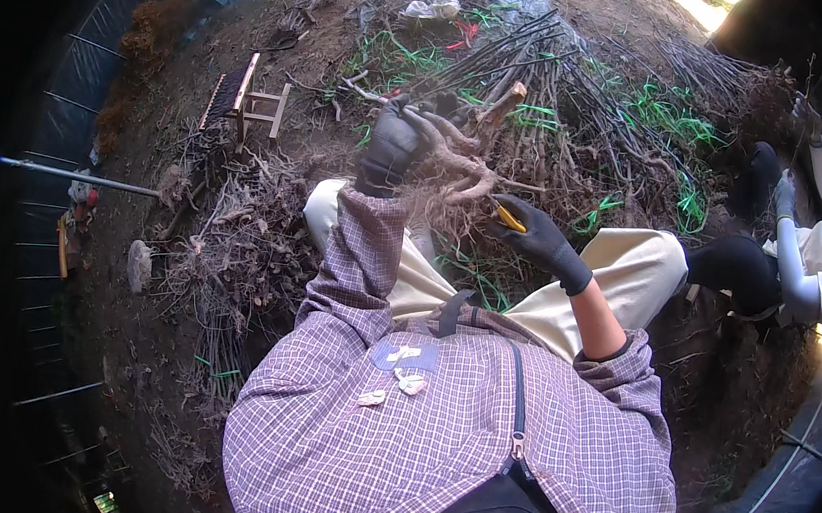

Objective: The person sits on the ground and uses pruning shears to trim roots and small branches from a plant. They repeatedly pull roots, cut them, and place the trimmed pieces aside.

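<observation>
In the head view, my left hand (392,139), in a dark glove, grips a branching woody rootstock (460,161) with fine roots hanging below it. My right hand (542,238), gloved too, is closed around a tool with a yellow handle (511,218) at the rootstock's right lower side; the tool's working end is hidden among the roots, so its kind cannot be told. A sawn stub shows a pale cut face at the top of the rootstock. Beyond both hands lies a large bundle of thin bare stems (538,72) with green plastic ties (535,116).
A heap of rooted plants (248,234) lies at the left, near a small wooden stool (263,107) and a metal pole (81,175). At the right sits a co-worker (805,248) with gloved hands on a thin stem. Loose green ties (667,116) lie on the soil.
</observation>
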Demonstrator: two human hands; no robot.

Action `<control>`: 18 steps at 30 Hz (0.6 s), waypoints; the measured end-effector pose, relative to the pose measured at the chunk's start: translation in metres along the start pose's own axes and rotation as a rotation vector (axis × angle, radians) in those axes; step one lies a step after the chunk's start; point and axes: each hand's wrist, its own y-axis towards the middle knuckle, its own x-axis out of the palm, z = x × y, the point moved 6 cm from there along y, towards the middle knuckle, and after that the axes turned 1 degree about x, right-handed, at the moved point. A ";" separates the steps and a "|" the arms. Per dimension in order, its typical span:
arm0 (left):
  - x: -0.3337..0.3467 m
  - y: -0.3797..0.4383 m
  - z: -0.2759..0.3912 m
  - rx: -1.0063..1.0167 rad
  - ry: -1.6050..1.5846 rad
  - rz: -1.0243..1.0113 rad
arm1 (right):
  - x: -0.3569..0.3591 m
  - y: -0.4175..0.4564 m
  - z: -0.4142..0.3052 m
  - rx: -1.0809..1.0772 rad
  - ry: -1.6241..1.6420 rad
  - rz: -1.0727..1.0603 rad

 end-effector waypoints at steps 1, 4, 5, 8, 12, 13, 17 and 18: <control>-0.008 0.005 -0.002 0.052 0.105 0.068 | 0.001 -0.002 0.005 0.015 0.090 -0.044; -0.024 0.021 -0.015 0.134 0.302 0.183 | 0.002 -0.006 0.010 0.079 0.361 -0.117; -0.027 0.025 -0.018 0.174 0.339 0.202 | 0.000 -0.008 0.005 0.117 0.450 -0.103; -0.049 0.024 -0.013 0.369 0.174 0.313 | 0.000 -0.015 -0.011 0.233 0.685 -0.114; -0.057 0.019 -0.009 0.649 0.314 0.224 | 0.010 -0.020 0.006 0.321 0.828 -0.177; -0.052 0.019 -0.018 0.631 0.290 0.152 | 0.009 -0.020 0.018 0.220 0.704 -0.207; -0.015 0.008 -0.035 0.913 0.597 0.450 | 0.012 -0.024 0.035 0.105 0.547 -0.277; -0.016 0.009 -0.033 0.911 0.594 0.426 | 0.013 -0.026 0.033 0.145 0.593 -0.278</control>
